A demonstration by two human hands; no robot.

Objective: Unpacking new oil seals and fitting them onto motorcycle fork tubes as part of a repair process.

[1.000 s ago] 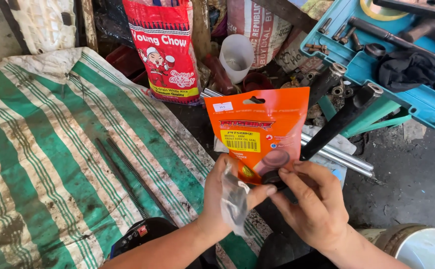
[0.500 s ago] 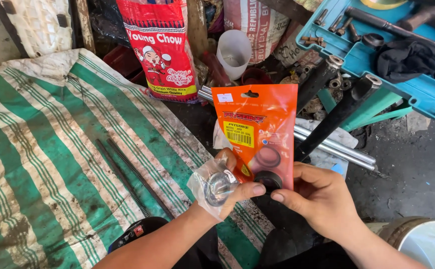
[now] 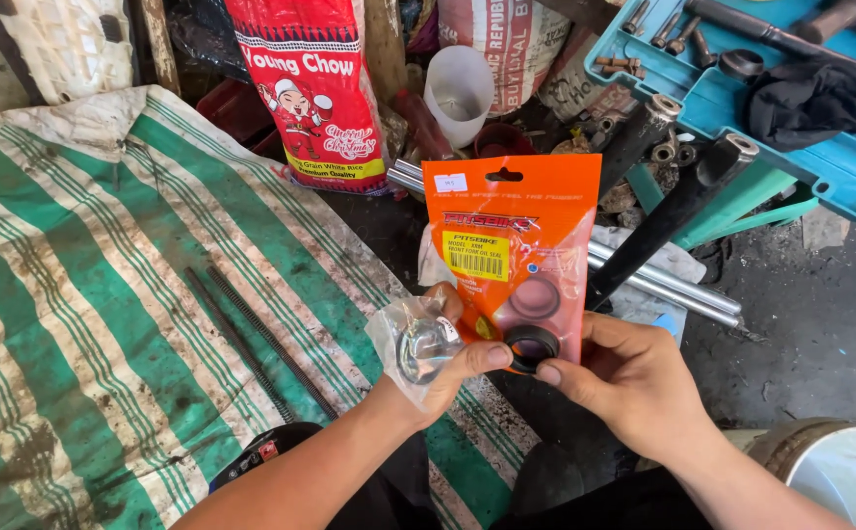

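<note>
Green-and-white striped tarp (image 3: 104, 294) at left, unchanged. Left hand (image 3: 447, 368) closed around small clear plastic bag (image 3: 418, 344), thumb on black rubber ring (image 3: 531, 345). Flat orange plastic packet (image 3: 516, 245) upright between hands, slightly higher than before. Right hand (image 3: 634, 383) pinches ring at packet's bottom; earlier it gripped packet's edge.

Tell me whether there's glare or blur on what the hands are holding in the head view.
Head view: sharp, even daylight; glare only on the clear plastic bag in the left hand; orange packet and black ring at the right hand stay crisp.
</note>
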